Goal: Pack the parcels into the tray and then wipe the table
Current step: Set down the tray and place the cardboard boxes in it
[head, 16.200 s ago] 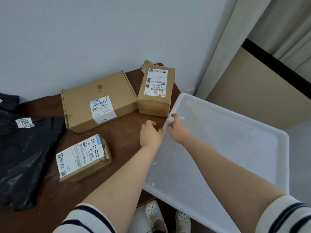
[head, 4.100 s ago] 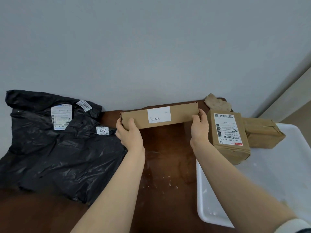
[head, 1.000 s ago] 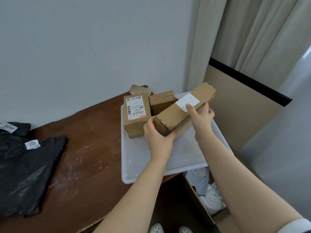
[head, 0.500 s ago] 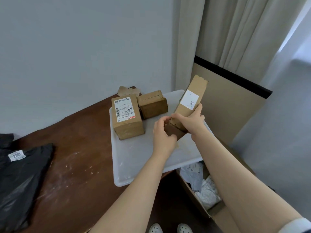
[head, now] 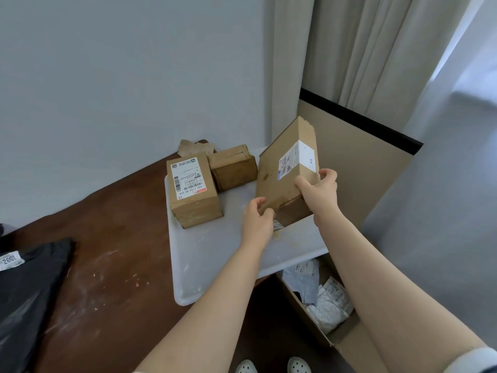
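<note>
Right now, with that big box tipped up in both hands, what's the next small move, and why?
Probably lay the big box flat on the bare tray: left hand and right hand hold it tilted there, beside the labelled parcel and plain parcel.

Both bare forearms extend forward. The left hand (head: 257, 220), fingers curled, grips the lower corner of a tilted flat brown cardboard box (head: 279, 181); the right hand (head: 320, 191) clasps its upper edge, thumb on the broad face.

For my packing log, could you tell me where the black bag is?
Head view, far left: the bag lies on the table, apart from the tray.
</note>
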